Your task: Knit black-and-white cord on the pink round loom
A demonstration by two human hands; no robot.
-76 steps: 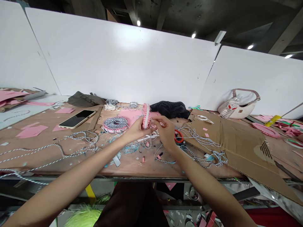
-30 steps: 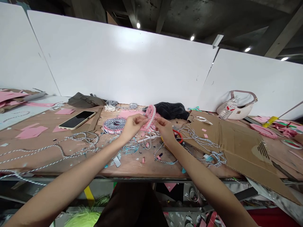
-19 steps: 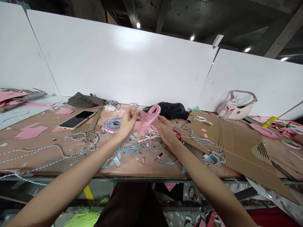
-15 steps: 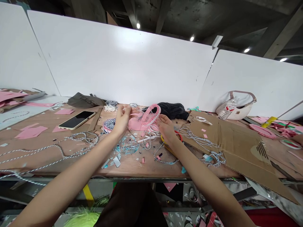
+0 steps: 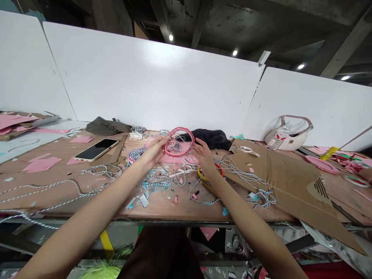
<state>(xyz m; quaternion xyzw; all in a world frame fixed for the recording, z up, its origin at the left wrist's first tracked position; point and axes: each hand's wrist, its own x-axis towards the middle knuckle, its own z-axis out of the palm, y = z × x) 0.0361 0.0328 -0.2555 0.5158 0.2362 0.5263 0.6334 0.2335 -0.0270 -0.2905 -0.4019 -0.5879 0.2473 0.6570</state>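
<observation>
My left hand [image 5: 157, 150] grips the left edge of a pink ring [image 5: 179, 129] with a scalloped rim, raised above the table with its opening facing me. Thin string shows inside the ring. My right hand [image 5: 203, 155] is at the ring's right edge with its fingers apart; whether a fingertip touches the rim I cannot tell. Below the ring lie pink sheet pieces and white scissors [image 5: 182, 171]. Scissors with red and yellow handles [image 5: 219, 169] lie partly hidden behind my right forearm. A bundle of black-and-white cord [image 5: 136, 154] rests beside my left wrist.
A phone [image 5: 97, 150] and pink sheets [image 5: 42, 164] lie on the left. Striped cord [image 5: 76, 186] trails across the table. To the right are cardboard [image 5: 293, 186], a water bottle [image 5: 279, 136] and a bag [image 5: 293, 143]. Another person's hand [image 5: 365, 175] is at the far right.
The pink ring has turned from a tilted, edge-on pose to face me and moved slightly left. My left hand now holds its left edge; my right hand's fingers have spread.
</observation>
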